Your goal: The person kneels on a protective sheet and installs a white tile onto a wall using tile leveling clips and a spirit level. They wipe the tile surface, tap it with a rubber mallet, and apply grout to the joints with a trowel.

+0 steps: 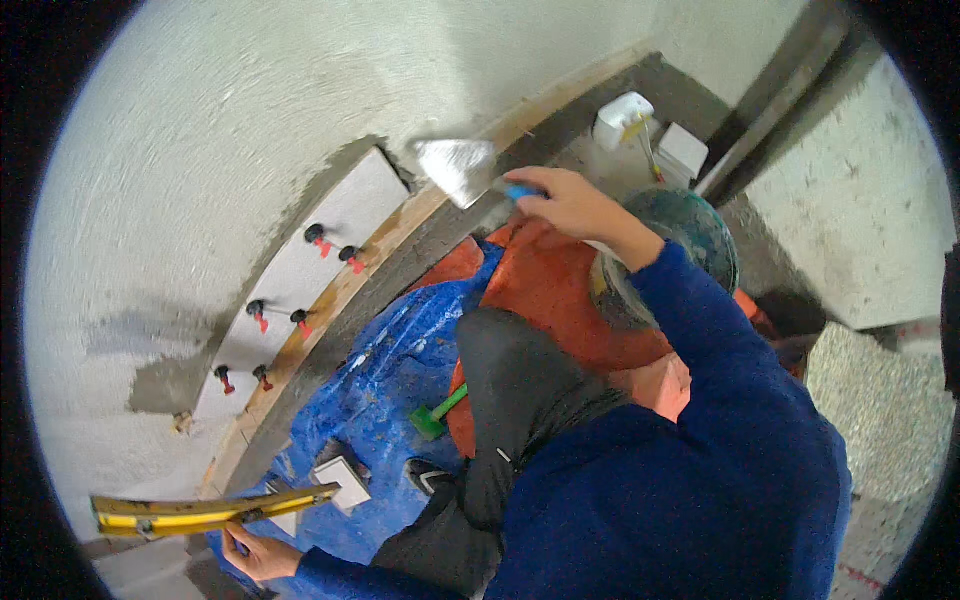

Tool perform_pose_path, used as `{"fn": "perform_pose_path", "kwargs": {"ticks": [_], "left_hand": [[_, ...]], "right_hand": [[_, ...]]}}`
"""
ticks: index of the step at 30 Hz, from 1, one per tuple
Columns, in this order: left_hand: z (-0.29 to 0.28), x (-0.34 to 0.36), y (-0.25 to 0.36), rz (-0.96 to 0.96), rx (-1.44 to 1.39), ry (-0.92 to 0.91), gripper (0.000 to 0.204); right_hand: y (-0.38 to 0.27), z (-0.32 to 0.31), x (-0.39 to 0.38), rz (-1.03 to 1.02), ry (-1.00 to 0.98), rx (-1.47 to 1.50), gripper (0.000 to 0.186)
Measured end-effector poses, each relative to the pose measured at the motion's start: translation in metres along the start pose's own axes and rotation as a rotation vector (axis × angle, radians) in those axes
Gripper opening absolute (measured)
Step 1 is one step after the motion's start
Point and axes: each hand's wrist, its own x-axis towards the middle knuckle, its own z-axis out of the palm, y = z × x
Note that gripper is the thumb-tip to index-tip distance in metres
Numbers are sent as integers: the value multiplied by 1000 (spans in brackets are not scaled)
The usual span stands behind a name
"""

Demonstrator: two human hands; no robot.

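Note:
My left hand (265, 556) grips a yellow spirit level (185, 516) by its near edge, at the lower left. In my right hand (578, 207) is a trowel (457, 168) with a blue handle, its metal blade pointing left toward the wall and blurred. A row of white tiles (342, 215) runs low along the wall, left of the trowel. Black and red tile-levelling clips (317, 236) sit in pairs across the joints. Grey mortar (175, 385) shows on the wall around the row's lower end.
A wooden strip (415, 222) runs beneath the tiles. Blue tarp (365, 400) and orange sheeting (545, 290) cover the floor, with a green mallet (428, 423) and loose tiles (343, 484). A bucket (705, 235) and a white container (622, 118) stand beyond my right arm.

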Motion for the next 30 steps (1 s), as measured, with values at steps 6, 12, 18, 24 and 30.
{"fn": "perform_pose_path", "kwargs": {"ticks": [6,12,18,24,30], "left_hand": [[4,3,-18,107,-74,14,23],[2,-6,-24,-38,-85,30,28],[-1,-15,-10,-55,-83,28,29],[-6,-25,1,-84,1,-4,31],[-10,-32,-4,-36,75,-26,29]], "right_hand": [[34,-1,23,-89,-173,-393,49],[39,-26,64,-205,-298,-421,40],[27,-30,120,-139,-461,-693,40],[6,-35,164,-203,-323,-805,39],[-25,-59,204,-303,-380,-720,24]]}}
